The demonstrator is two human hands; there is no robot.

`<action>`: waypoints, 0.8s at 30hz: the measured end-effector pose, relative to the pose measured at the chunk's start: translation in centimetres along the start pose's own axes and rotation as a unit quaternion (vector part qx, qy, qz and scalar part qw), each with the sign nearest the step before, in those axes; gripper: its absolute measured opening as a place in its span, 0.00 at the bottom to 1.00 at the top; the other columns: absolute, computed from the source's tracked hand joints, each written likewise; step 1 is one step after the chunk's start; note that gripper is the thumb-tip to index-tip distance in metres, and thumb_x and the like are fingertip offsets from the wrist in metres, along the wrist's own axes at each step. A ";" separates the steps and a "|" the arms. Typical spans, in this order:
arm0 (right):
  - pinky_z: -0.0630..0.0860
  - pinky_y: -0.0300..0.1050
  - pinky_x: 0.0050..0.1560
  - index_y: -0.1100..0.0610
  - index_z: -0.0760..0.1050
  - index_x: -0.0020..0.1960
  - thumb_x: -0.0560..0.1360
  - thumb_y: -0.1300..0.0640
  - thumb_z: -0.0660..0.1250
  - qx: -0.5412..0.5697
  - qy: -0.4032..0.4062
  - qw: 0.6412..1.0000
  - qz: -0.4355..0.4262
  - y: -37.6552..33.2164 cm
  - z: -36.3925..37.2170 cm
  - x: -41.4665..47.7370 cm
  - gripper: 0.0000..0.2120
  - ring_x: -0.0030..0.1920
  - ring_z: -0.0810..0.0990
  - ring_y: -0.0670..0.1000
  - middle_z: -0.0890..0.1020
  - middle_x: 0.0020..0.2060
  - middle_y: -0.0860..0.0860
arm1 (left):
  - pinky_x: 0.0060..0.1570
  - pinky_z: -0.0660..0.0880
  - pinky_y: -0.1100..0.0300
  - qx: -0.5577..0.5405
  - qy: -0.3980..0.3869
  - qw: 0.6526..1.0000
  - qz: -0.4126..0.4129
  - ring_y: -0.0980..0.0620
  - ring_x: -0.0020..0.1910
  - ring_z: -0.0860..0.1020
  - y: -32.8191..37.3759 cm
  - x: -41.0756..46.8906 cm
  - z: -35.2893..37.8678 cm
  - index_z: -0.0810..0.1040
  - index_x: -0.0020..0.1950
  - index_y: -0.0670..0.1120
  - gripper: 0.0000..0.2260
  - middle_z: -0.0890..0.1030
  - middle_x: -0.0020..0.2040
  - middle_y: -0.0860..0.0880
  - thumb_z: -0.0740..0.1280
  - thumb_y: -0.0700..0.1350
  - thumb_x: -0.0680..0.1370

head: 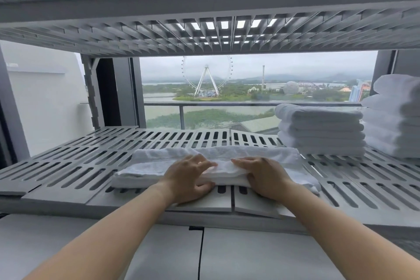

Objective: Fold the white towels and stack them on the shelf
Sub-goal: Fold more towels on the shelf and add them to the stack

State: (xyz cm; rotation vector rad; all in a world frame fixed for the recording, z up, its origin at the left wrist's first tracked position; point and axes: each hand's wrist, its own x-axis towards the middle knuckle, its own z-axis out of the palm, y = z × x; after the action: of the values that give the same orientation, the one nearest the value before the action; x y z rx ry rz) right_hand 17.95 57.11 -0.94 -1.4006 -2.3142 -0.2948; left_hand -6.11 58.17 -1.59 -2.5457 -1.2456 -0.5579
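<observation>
- A person is standing at a grey slotted shelf (68,166), with both bare forearms reaching forward from the bottom of the view.
- A white towel (159,161) is lying across the front middle of the shelf, folded into a long, narrow band running left to right. It is looking partly folded, not yet a compact block.
- The left hand (188,177) is gripping the middle of the towel, fingers curving over the top layer and thumb tucking in at the front edge.
- The right hand (264,177) is gripping the towel just beside the left, fingers lying over the top and thumb pressing in at the front fold.
- At the right back of the same shelf, a pile of folded towels (320,129) is sitting neatly, several layers deep. Just beside it, at the right edge of the view, a taller pile (395,116) is standing, partly cut off.
- A good part of the job is looking done, since two piles are already in place. This towel seems to be mid-fold, probably needing at least one more fold across its length before joining a pile.
- How many unfolded towels are waiting cannot be told; none are showing in view.
- An upper shelf (204,29) is spanning overhead, and a window (250,70) behind is showing grey sky and a big wheel far off.
</observation>
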 end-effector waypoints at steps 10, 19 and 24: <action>0.76 0.50 0.56 0.48 0.68 0.66 0.72 0.71 0.55 -0.127 -0.032 0.991 0.024 2.9 -1.6 0.5 0.27 0.62 0.75 0.52 0.75 0.62 0.48 | 0.72 0.54 0.55 -0.064 -0.075 0.995 -0.012 0.52 0.74 0.57 3.5 4.0 1.5 0.56 0.74 0.60 0.21 0.58 0.76 0.53 0.51 0.57 0.81; 0.59 0.38 0.69 0.45 0.66 0.69 0.68 0.66 0.56 0.160 -0.136 0.973 0.092 5.2 -0.6 -0.5 0.32 0.70 0.65 0.47 0.66 0.72 0.45 | 0.57 0.74 0.53 -0.116 -0.055 0.991 -0.025 0.55 0.61 0.73 4.3 5.5 0.8 0.70 0.67 0.57 0.26 0.75 0.64 0.54 0.47 0.67 0.76; 0.63 0.45 0.70 0.49 0.70 0.67 0.66 0.54 0.58 0.308 -0.118 0.936 0.123 6.7 -2.0 -0.2 0.28 0.66 0.70 0.45 0.73 0.67 0.46 | 0.66 0.67 0.49 -0.155 -0.065 0.986 -0.020 0.54 0.65 0.68 5.8 8.3 1.1 0.74 0.62 0.56 0.22 0.71 0.67 0.53 0.54 0.66 0.76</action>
State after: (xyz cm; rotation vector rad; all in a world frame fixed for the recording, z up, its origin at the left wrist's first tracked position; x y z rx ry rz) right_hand 24.43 59.35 0.55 -1.4088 -2.0893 0.6546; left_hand 3.37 60.88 0.77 -2.8592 -1.3483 -0.6483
